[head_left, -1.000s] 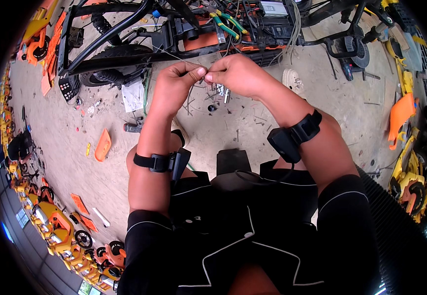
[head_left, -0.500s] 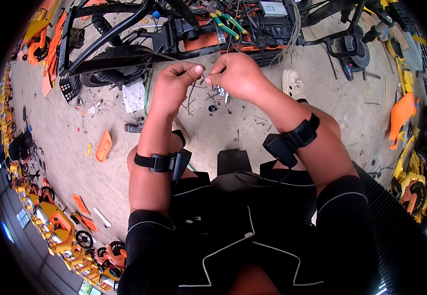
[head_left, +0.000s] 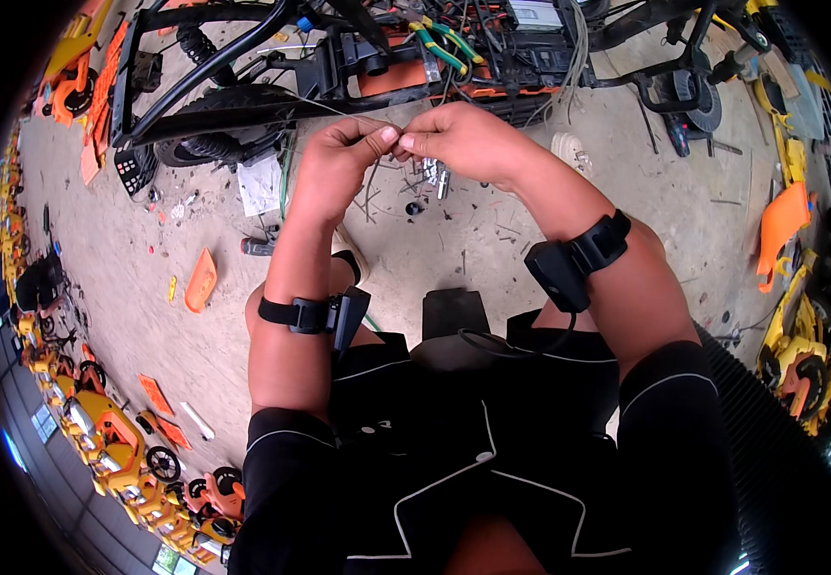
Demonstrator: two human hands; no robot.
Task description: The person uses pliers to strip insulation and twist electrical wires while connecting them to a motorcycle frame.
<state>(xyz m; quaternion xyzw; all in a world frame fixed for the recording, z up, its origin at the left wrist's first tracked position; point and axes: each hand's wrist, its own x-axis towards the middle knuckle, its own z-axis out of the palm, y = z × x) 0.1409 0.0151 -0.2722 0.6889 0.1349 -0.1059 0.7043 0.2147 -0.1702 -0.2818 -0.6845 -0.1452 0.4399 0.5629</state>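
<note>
My left hand (head_left: 346, 163) and my right hand (head_left: 458, 144) meet at the fingertips, both pinched on a thin grey cable (head_left: 334, 110) that trails from the black vehicle frame (head_left: 195, 123) above them. What is between the fingertips is mostly hidden. Beyond my hands, green-and-yellow pliers (head_left: 444, 53) rest among wiring in the frame. Below the fingertips, a small silver metal cylinder (head_left: 442, 184), a black cap (head_left: 413, 208) and scattered thin offcuts lie on the concrete floor.
A tyre (head_left: 185, 149) sits by the frame, a drill (head_left: 676, 136) at right, another tool (head_left: 256, 246) near my left knee. An orange panel (head_left: 201, 280) lies on the floor at left. Yellow vehicle parts (head_left: 787, 326) line the right edge; several yellow vehicles (head_left: 113, 436) line the left.
Half a second ago my fingertips were slightly apart; now my right hand has moved back against my left. Otherwise the scene looks much the same.
</note>
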